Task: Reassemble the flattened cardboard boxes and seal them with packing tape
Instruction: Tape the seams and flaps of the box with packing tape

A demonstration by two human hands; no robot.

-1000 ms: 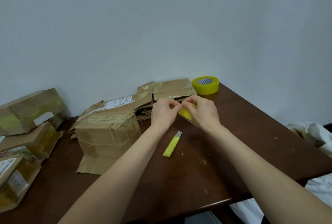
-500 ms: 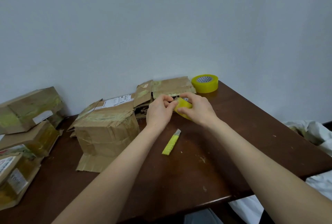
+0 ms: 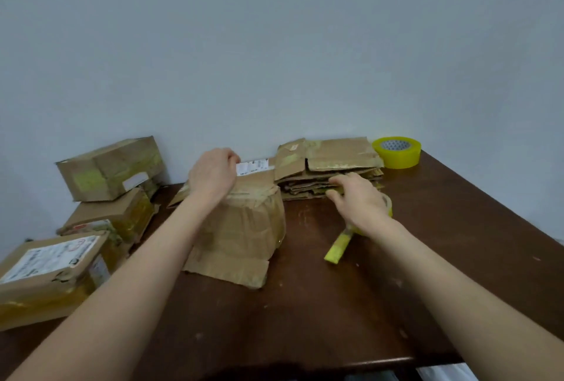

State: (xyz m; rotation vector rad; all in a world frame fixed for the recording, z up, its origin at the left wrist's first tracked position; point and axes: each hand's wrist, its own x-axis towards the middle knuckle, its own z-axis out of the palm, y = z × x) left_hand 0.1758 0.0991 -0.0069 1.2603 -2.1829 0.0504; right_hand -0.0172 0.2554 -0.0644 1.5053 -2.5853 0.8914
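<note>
Soft, even, rather dim light fills the frame, and the wall reads flat blue-grey, darkening toward the upper corners. Shadows are faint and soft-edged. The dark tabletop shows a thin sheen along its lower-right edge. The right hand is blurred, the left hand less so. Wide-angle stretch bends the bottom corners.

Head-worn view — faces forward-down across table toward wall; near, edges perhaps warped.

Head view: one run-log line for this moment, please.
left hand: grips top of upright cardboard box | right hand: over small tape roll, fingers at flattened-box stack, grip unclear | yellow utility knife: on table
</note>
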